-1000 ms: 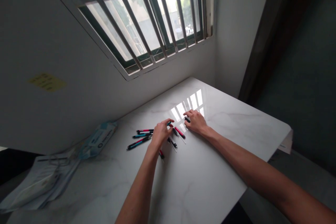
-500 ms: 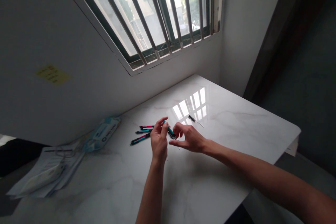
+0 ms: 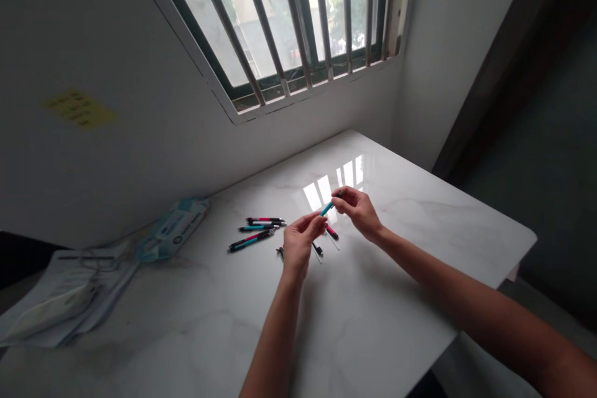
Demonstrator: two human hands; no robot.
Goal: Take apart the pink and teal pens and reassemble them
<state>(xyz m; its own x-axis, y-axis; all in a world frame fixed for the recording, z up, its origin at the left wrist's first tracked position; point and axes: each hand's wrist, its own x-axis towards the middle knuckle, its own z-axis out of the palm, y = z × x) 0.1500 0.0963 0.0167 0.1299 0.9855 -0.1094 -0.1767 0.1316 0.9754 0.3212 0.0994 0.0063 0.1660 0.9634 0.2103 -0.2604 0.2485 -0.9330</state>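
Both my hands are raised a little above the white marble table [image 3: 354, 323] and pinch one teal pen [image 3: 327, 207] between them. My left hand [image 3: 298, 242] grips its lower end with thumb and fingers closed. My right hand [image 3: 358, 208] pinches its upper end near the tip. Under my hands lie loose pen pieces, among them a pink one [image 3: 332, 232] and a dark one [image 3: 318, 249]. To the left of my left hand, three whole pens [image 3: 256, 230] in pink, teal and black lie side by side on the table.
A blue-and-white packet [image 3: 172, 230] lies near the wall at the left, beside a pile of papers and plastic bags [image 3: 60, 298]. A barred window [image 3: 298, 25] is above the table. The table's right edge [image 3: 489, 286] drops off to a dark floor.
My hands have lifted the teal pen from the table and drawn it out between them. My right hand moved up and to the right. The camera has tilted slightly.
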